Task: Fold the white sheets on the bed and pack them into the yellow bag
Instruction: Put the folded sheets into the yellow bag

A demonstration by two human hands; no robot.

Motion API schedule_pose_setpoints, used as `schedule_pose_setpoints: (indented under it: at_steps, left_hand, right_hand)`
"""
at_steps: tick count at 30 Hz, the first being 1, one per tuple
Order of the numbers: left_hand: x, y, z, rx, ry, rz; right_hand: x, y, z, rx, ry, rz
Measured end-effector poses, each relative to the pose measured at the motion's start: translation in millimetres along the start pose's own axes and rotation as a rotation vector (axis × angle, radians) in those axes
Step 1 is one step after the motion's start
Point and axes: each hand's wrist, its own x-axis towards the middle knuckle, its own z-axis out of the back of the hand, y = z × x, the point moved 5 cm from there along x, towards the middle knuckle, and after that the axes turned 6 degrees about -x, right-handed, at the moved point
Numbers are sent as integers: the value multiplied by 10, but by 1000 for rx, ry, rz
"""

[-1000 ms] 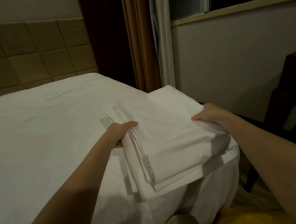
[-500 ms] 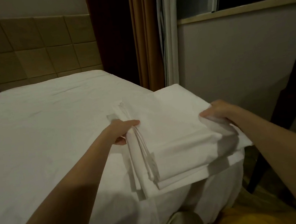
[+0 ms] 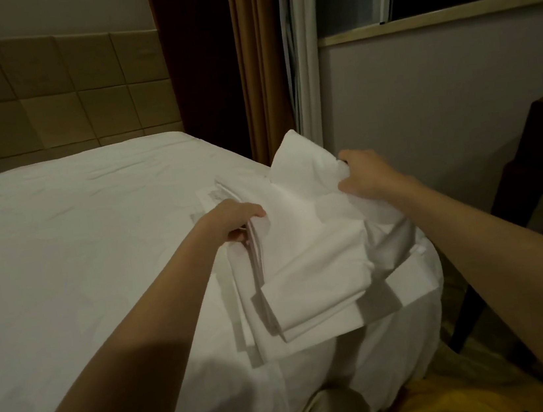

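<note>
- The bed (image 3: pixel 64 267) fills the left of the room, one mattress under a fitted white cover, with a padded headboard (image 3: pixel 52 96) behind it.
- The left hand (image 3: pixel 234 222) grips the left edge of the folded sheets (image 3: pixel 313 269); its fingers (image 3: pixel 253 212) curl over the top of the layered edges and pinch them, thumb underneath.
- The folded sheets sit at the bed's right corner, partly raised off it. I count one stack; the edges show several layers, but how many separate sheets that makes I cannot tell.
- The right hand (image 3: pixel 368 175) holds the far right side of the stack, its fingers closed round a bunched fold and lifting that side, so the top corner stands up.
- The yellow bag (image 3: pixel 461 402) lies on the floor below the bed corner, only partly in view; nothing white shows in the part visible.
- Progress, as I judge it: folding looks close to finished, perhaps one last fold or simply a lift. Packing is still to do.
- Count: two hands, one stack, one bag, one bed.
</note>
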Motion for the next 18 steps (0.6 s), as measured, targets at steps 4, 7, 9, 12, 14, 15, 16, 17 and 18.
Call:
schedule_pose_setpoints:
  at_steps: [4,7,9,12,14,15,16,17,18]
  left_hand:
    - [-61,80,-206,-377,169,107]
    - [-113,-31,-412,-609,255,59]
    - [-187,-215,-623,-750,319,2]
    - [-324,-431,-945,-911,411,-40]
    - [-388,-472,-1120,-973,457,-22]
    - [-405,-456,-1195,-992,462,6]
    - [-415,-450,-1258,-983,462,17]
    - [-402,-437,-1322,-987,463,20]
    - [-416,-437,-1398,-968,472,19]
  right_hand:
    - [-79,148,77,-155,-89,70]
    - [-126,302,120,-253,-157,158]
    - [-145,390,107,-276,-163,223]
    - [-207,435,87,-236,-67,243]
    - [-268,336,123,-138,41,160]
    - [-309,266,129,-118,89,118]
    - [-356,202,123,-140,123,82]
    - [-400,130,92,-184,135,43]
    - [-425,66,47,-223,120,-1]
